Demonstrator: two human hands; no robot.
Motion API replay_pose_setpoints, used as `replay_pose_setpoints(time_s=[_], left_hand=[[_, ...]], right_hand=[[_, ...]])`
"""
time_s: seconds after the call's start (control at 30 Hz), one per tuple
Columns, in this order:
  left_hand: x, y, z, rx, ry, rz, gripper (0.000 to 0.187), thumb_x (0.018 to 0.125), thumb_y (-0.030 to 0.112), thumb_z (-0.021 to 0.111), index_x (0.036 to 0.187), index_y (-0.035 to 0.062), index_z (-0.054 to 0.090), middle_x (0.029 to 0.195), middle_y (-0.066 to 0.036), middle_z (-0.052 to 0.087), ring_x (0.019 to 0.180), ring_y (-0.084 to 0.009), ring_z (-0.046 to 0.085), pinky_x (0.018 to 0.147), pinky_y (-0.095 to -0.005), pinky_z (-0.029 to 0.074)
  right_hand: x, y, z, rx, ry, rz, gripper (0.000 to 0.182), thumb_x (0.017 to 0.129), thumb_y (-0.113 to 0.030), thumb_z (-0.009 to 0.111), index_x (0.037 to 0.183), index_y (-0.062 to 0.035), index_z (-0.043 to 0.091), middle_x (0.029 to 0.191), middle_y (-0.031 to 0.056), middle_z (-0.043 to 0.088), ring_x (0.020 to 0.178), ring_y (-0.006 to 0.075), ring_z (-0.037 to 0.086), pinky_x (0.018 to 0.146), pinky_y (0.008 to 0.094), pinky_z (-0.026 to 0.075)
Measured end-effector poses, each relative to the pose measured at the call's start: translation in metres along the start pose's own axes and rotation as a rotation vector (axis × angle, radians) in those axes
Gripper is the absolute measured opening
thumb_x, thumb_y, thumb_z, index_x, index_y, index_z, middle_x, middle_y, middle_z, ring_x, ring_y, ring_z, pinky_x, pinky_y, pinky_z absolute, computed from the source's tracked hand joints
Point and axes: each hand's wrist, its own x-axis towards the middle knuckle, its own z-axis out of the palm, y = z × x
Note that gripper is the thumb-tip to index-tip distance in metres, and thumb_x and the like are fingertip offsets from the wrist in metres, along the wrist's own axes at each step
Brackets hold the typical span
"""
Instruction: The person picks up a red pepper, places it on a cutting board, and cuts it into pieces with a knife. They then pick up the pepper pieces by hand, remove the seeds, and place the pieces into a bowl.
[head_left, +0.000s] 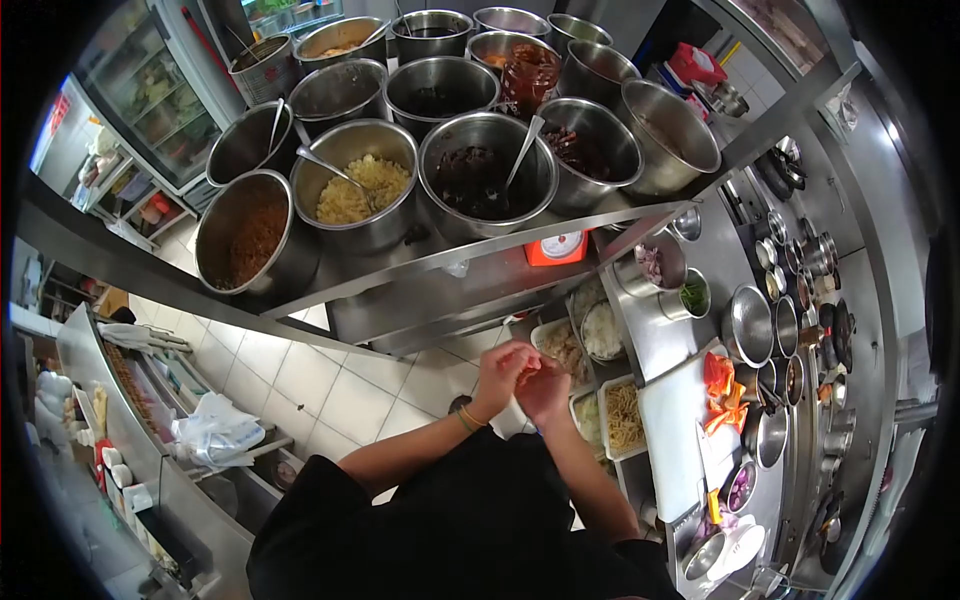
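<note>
My left hand point(506, 375) and my right hand point(545, 389) meet in front of my body, with the fingers of both curled in. Whatever they hold, if anything, is hidden or too small to name. Thin coloured bands circle my left wrist. Just beyond the hands stands a white tub of pale brownish food point(563, 350). To the right are a bowl of white shreds point(603, 330) and a white tub of noodles point(626, 420). Neither hand touches these tubs.
A steel shelf point(400, 270) ahead carries several metal pots, including one of chopped yellow food point(365, 190). A red scale point(556, 248) sits beneath. On the right counter lie a white cutting board point(668, 440) and a yellow-handled knife point(709, 480). A plastic bag point(215, 430) is at left.
</note>
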Motion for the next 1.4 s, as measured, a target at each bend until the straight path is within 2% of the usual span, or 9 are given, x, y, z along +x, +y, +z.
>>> replay_pose_setpoints(time_s=[0.13,0.43,0.67,0.77,0.8,0.93,1.13,1.23,1.4], left_hand=[[0.002,0.009,0.012,0.606,-0.011,0.589,0.011,0.088,0.006,0.054,0.087,0.0023,0.064,0.078,-0.008,0.063,0.071,-0.0245,0.060,0.075,-0.0360,0.046],[0.009,0.041,0.012,0.562,0.012,0.778,0.011,0.075,-0.001,0.057,0.082,0.0030,0.064,0.078,-0.010,0.064,0.073,-0.0284,0.061,0.075,-0.0411,0.046],[-0.045,0.129,0.015,0.420,0.023,0.947,0.012,0.074,-0.005,0.055,0.082,-0.0024,0.063,0.076,-0.013,0.063,0.072,-0.0284,0.061,0.073,-0.0404,0.047],[-0.057,0.142,0.002,0.433,0.088,0.943,0.013,0.073,-0.005,0.054,0.081,-0.0042,0.063,0.075,-0.014,0.063,0.069,-0.0273,0.061,0.066,-0.0367,0.048],[-0.061,0.141,-0.003,0.439,0.081,0.955,0.013,0.073,-0.005,0.054,0.081,-0.0042,0.063,0.075,-0.014,0.063,0.069,-0.0273,0.061,0.066,-0.0367,0.048],[-0.072,0.123,-0.023,0.476,0.242,0.832,0.010,0.076,-0.003,0.053,0.079,-0.0056,0.062,0.071,-0.014,0.061,0.063,-0.0238,0.058,0.057,-0.0307,0.045],[-0.073,0.113,-0.020,0.359,0.358,0.723,0.013,0.081,0.003,0.053,0.077,-0.0073,0.060,0.071,-0.015,0.061,0.062,-0.0209,0.055,0.056,-0.0289,0.042],[-0.069,0.112,-0.015,0.391,0.311,0.743,0.017,0.085,0.008,0.053,0.079,-0.0067,0.059,0.070,-0.014,0.060,0.062,-0.0203,0.054,0.056,-0.0288,0.041],[-0.067,0.099,-0.001,0.545,0.226,0.526,0.020,0.087,0.010,0.050,0.078,-0.0048,0.060,0.076,-0.013,0.061,0.071,-0.0208,0.056,0.064,-0.0295,0.042]], right_hand=[[0.019,0.019,-0.001,-0.014,-0.140,-0.103,0.022,0.088,-0.021,0.045,0.095,-0.0044,0.057,0.089,0.0087,0.062,0.085,0.0221,0.061,0.074,0.0322,0.046],[0.009,0.026,0.032,-0.197,-0.319,-0.238,0.037,0.091,-0.024,0.037,0.105,0.0036,0.058,0.095,0.0129,0.063,0.095,0.0254,0.062,0.090,0.0363,0.047],[-0.042,-0.033,0.142,-0.058,-0.451,0.196,0.018,0.089,-0.019,0.050,0.080,-0.0051,0.056,0.062,-0.0006,0.040,0.052,0.0082,0.037,0.041,0.0213,0.028],[-0.076,-0.087,0.258,-0.216,-0.454,-0.184,0.023,0.093,-0.020,0.046,0.073,-0.0090,0.050,0.061,-0.0016,0.043,0.048,0.0080,0.037,0.041,0.0223,0.030],[-0.061,-0.104,0.287,-0.531,-0.897,-0.486,0.022,0.095,-0.020,0.044,0.079,-0.0093,0.053,0.064,-0.0016,0.045,0.049,0.0083,0.037,0.043,0.0234,0.028],[0.033,-0.155,0.421,-1.000,-0.530,-1.222,0.014,0.086,-0.011,0.054,0.079,-0.0036,0.064,0.071,0.0024,0.059,0.054,0.0080,0.049,0.046,0.0221,0.034],[0.159,-0.163,0.465,-1.303,-0.548,-0.550,0.022,0.089,-0.018,0.050,0.091,-0.0022,0.065,0.080,0.0091,0.064,0.069,0.0154,0.059,0.052,0.0247,0.042],[0.157,-0.167,0.465,-1.368,-0.350,-0.719,0.028,0.093,-0.021,0.045,0.098,-0.0004,0.064,0.086,0.0120,0.066,0.078,0.0191,0.061,0.070,0.0325,0.050],[0.031,-0.179,0.401,-1.029,-0.750,-0.920,0.030,0.092,-0.012,0.043,0.111,0.0022,0.061,0.110,0.0174,0.066,0.101,0.0275,0.064,0.089,0.0381,0.048]])
